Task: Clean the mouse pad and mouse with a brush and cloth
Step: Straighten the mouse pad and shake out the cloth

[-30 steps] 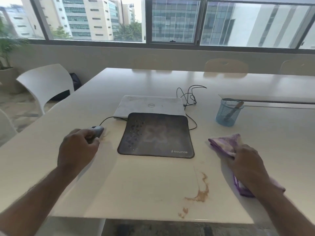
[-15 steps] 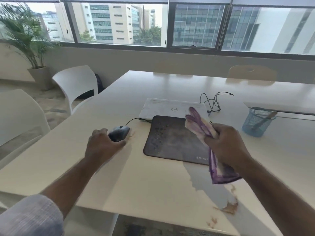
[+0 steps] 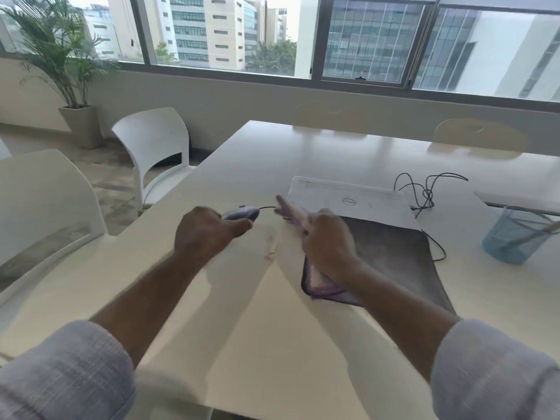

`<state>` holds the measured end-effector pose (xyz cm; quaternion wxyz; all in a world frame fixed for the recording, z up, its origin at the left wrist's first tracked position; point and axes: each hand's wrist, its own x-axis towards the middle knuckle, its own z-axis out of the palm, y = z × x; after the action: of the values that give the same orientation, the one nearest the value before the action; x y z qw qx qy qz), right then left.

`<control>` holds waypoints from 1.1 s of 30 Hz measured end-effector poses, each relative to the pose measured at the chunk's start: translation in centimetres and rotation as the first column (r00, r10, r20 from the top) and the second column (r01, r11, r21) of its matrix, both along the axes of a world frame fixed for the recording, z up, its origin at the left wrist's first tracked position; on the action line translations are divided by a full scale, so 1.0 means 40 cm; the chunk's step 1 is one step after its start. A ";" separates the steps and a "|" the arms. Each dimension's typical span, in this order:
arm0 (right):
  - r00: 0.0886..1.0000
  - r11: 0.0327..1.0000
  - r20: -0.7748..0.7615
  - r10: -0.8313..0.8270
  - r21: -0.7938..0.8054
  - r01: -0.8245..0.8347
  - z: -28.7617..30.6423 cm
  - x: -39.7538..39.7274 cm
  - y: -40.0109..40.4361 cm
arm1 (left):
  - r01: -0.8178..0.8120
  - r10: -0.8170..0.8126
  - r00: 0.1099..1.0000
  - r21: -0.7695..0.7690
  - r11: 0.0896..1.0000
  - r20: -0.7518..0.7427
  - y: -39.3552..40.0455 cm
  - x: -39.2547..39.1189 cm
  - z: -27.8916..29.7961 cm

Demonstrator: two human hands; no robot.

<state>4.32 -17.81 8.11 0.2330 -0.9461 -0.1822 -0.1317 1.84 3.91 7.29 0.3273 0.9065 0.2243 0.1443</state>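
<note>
A dark grey mouse (image 3: 242, 213) with a black cable is seen against the cream-white table (image 3: 248, 344). The cloth (image 3: 321, 286) is coloured purple with paler lilac patches. The mouse pad (image 3: 394, 262) is shown in charcoal grey, mottled with a lighter, dusty pattern. A white laptop (image 3: 348, 198), marked with a small dark round logo, is lined by faint grey smudges. A light blue mesh pattern is carried by the cup (image 3: 512, 234), in which a tan-handled brush (image 3: 545, 228) is seen. A small brownish stain (image 3: 269, 253) is visible on the table. Pale blue-grey, finely woven sleeves (image 3: 66, 371) are worn. The chairs (image 3: 154, 147) are white.
</note>
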 end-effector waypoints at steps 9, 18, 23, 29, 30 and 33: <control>0.937 0.969 -0.339 0.088 -0.189 -0.160 -0.097 0.057 0.153 | 0.092 -0.092 0.996 0.125 0.988 -0.008 -0.012 0.082 0.049; 0.803 0.910 -0.478 0.356 -0.018 -0.414 -0.123 -0.045 0.097 | 0.098 -0.093 0.995 0.127 0.987 -0.048 -0.001 0.076 0.008; 0.701 0.845 -0.533 0.475 0.054 -0.532 -0.097 -0.127 0.032 | 0.088 -0.078 0.993 0.130 0.988 -0.085 -0.012 0.050 -0.014; 0.593 0.753 -0.544 0.594 0.116 -0.648 -0.089 -0.194 -0.056 | 0.081 -0.062 0.993 0.184 0.980 -0.104 -0.042 -0.001 -0.060; 0.577 0.737 -0.542 0.611 0.123 -0.665 -0.089 -0.200 -0.074 | 0.077 -0.060 0.994 0.196 0.978 -0.094 -0.049 -0.011 -0.069; 0.533 0.709 -0.542 0.650 0.178 -0.682 -0.082 -0.216 -0.116 | 0.059 -0.048 0.997 0.230 0.971 -0.052 -0.075 -0.043 -0.093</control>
<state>-4.31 -22.45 4.82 0.2823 -0.8043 -0.4537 0.2600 0.12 0.89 3.57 0.2181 0.9472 0.1891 0.1395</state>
